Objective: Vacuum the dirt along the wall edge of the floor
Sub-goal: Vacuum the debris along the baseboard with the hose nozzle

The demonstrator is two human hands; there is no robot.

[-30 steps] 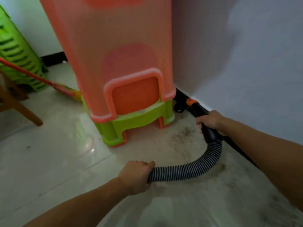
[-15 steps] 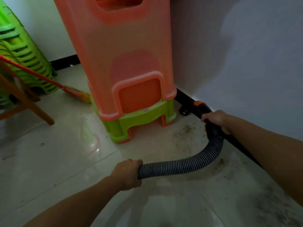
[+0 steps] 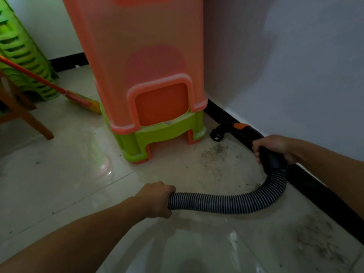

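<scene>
Orange-on-green stool stack (image 3: 149, 107) stood on the floor (image 3: 59, 174) in the wall (image 3: 295, 75) corner. Ribbed hose (image 3: 226, 203) curved over the floor near its wall edge. L hand (image 3: 155, 200) gripped the hose's near end; R hand (image 3: 273, 146) was wrapped round the black wand (image 3: 273, 161) by the skirting (image 3: 315, 186). Nozzle (image 3: 217, 133) sat btwn stack & skirting, w/ dirt (image 3: 214, 152) just beside it.

Dim, soft focus, glare on floor (image 3: 102, 170)

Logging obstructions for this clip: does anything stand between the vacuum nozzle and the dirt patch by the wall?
Nothing visible does. The nozzle sits just beyond the dirt patch, with no object between them. The stacked stools stand to the left, clear of that path.
</scene>
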